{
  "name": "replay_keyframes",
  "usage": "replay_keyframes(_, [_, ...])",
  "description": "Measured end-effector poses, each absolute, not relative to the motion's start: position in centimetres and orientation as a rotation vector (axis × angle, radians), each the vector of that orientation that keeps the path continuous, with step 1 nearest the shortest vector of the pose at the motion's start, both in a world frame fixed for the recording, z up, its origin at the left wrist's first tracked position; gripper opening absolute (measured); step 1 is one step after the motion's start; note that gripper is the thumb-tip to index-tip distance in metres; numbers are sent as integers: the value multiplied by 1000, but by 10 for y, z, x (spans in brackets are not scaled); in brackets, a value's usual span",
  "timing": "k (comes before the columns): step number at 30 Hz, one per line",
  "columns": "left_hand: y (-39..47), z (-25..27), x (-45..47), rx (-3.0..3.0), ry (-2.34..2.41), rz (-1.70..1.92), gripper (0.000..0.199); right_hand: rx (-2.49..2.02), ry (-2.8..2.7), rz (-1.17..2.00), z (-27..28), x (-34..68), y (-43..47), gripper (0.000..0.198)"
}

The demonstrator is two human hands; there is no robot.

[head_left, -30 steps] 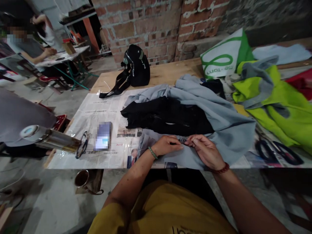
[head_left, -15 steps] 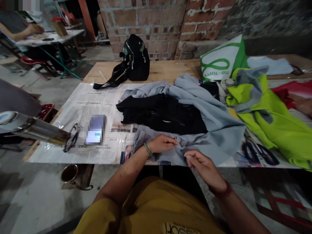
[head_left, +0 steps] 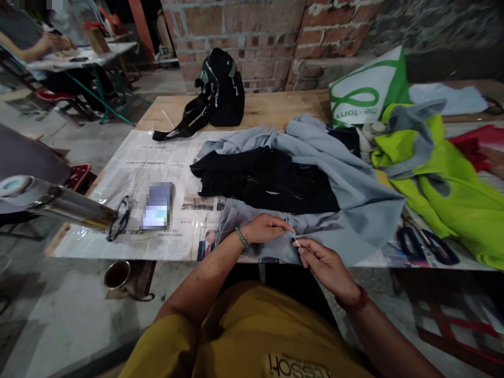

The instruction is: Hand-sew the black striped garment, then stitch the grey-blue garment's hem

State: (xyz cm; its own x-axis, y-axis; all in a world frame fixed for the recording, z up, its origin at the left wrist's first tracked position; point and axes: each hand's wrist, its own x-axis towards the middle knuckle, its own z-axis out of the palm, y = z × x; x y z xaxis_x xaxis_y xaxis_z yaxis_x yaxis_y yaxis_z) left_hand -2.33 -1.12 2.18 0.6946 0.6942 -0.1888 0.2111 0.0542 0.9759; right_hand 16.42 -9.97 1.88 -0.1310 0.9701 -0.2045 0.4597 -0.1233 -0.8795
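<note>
My right hand (head_left: 325, 265) is closed in a pinch on a thin, shiny needle (head_left: 296, 242) at the table's front edge. Close to the needle's tip, my left hand (head_left: 263, 229) has its thumb and fingertips pressed together; what lies between them is too small to make out. Both hands are over a grey cloth garment (head_left: 354, 210), with my left wrist just above its folds. A black garment (head_left: 268, 181) lies crumpled on top of the grey cloth, beyond my fingers.
Scissors (head_left: 427, 244) and a yellow-green garment (head_left: 444, 178) lie at right. Glasses (head_left: 118, 220), a phone (head_left: 157, 206) and a steel flask (head_left: 59, 202) are at left. Behind are a black bag (head_left: 226, 94) and a green-white bag (head_left: 366, 92). A mug (head_left: 117, 274) stands below the table.
My right hand has turned slightly, and the needle in its pinch now shows clearly. Both hands stay close together over the grey cloth; the view has shifted a little.
</note>
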Motion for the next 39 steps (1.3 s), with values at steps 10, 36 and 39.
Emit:
replay_keyframes(10, [-10, 15, -22, 1580, 784, 458, 31, -1593, -1581, 1209, 17, 165, -100, 29])
replay_keyframes(36, [-12, 16, -20, 1616, 694, 655, 16, -1564, -1534, 979, 14, 142, -87, 26])
replay_keyframes(39, [-12, 13, -17, 1562, 824, 668, 20, -1540, -1485, 958, 13, 141, -84, 29])
